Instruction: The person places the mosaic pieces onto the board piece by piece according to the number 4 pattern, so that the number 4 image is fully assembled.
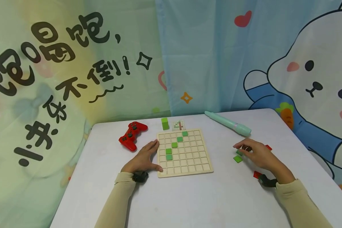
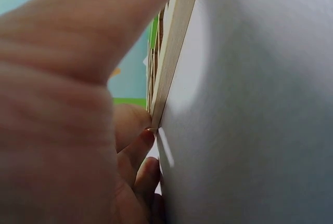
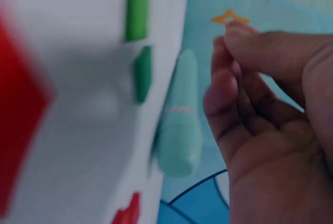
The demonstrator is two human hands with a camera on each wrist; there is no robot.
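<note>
A square wooden grid board (image 1: pixel 188 164) is lying on a white table (image 1: pixel 199 202) in front of me. Five green squares (image 1: pixel 174 145) are sitting on its cells: four are forming a diagonal from near the middle of the far edge down toward the left, and the fifth is lying directly below the last one, on my side.

My left hand (image 1: pixel 143 158) is resting open against the board's left side, its fingers touching that edge and its thumb reaching the near-left corner.

My right hand (image 1: pixel 257 153) is hovering to the right of the board, its fingers loosely bent and gripping nothing that I can see. Below its fingertips a darker green tile (image 3: pixel 143 74) and a lighter green tile (image 1: pixel 237 159) are lying close together; in the right wrist view the fingertips are showing apart from both. One red tile (image 1: pixel 257 174) is lying near my right wrist, and another bit of red (image 1: pixel 268 147) is peeking out beyond the hand.

Past the board's far edge, a green block (image 1: pixel 165 123) is standing beside a small patterned card (image 1: pixel 178 125). A red game controller (image 1: pixel 132 135) is lying to the left, and a mint-green wand (image 1: pixel 228 123) is lying at the far right. A cartoon-printed curtain (image 1: pixel 193 57) is hanging behind the table.
</note>
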